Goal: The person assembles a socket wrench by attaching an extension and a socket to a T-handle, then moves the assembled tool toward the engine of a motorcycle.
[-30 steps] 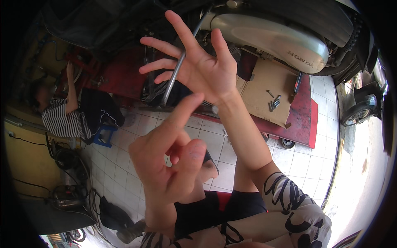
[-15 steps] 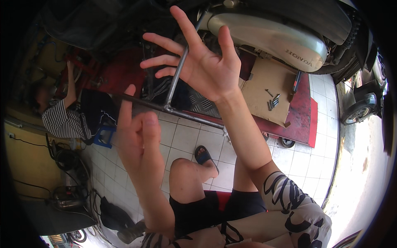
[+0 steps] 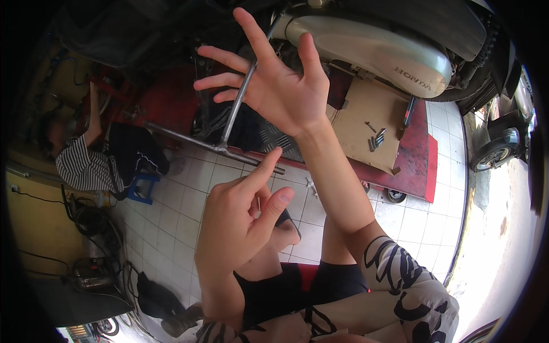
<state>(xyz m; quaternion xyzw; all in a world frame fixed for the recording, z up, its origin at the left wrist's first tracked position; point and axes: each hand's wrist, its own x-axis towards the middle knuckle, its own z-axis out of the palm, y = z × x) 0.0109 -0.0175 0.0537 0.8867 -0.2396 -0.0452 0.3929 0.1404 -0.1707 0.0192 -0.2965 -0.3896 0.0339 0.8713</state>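
A steel T-handle wrench (image 3: 233,118) slants down from the dark machinery, its crossbar toward me. My right hand (image 3: 289,94) is open, palm facing me and fingers spread, with the wrench's shaft running across its fingers without being gripped. Below the crossbar, my left hand (image 3: 240,214) has its index finger stretched out and its thumb apart, the other fingers curled and partly hidden. That index fingertip overlaps the crossbar's right part; I cannot tell whether it touches.
A motorcycle's silver side cover (image 3: 372,51) is above. Several metal bolts (image 3: 377,139) lie on cardboard (image 3: 357,117) over a red platform (image 3: 414,177). At left, a person in a striped shirt (image 3: 86,167) is beside a blue stool (image 3: 141,187). Cables and equipment stand lower left.
My left hand has moved right, its index finger passing from the crossbar's left part to its right part. The crossbar has swung to another angle. My right hand has barely shifted.
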